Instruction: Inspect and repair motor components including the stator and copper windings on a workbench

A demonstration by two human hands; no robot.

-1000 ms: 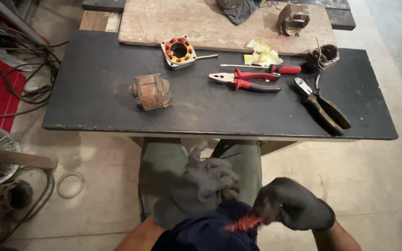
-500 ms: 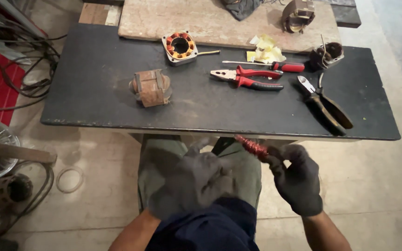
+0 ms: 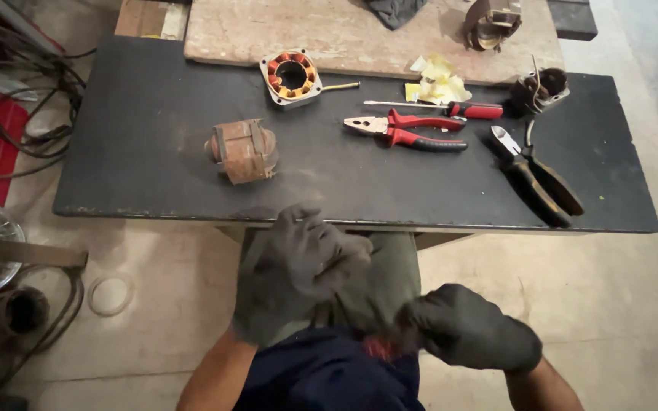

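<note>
The right hand [image 3: 472, 335] was clenched on a small red piece [image 3: 380, 348], low over the lap and off the desk [image 3: 154, 152]; the left hand [image 3: 295, 268] hovered released beside it. The piece barely showed from the glove, so it could have slipped to the floor [image 3: 618, 304].

One head-worn view, steeply downward, close over lap and dark table [image 3: 154, 175] ahead.

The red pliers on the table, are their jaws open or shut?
Shut, it seems. The red pliers lie flat on the black table, nose tapering to one point with no visible gap, handles slightly spread. No hand touches them.
</note>
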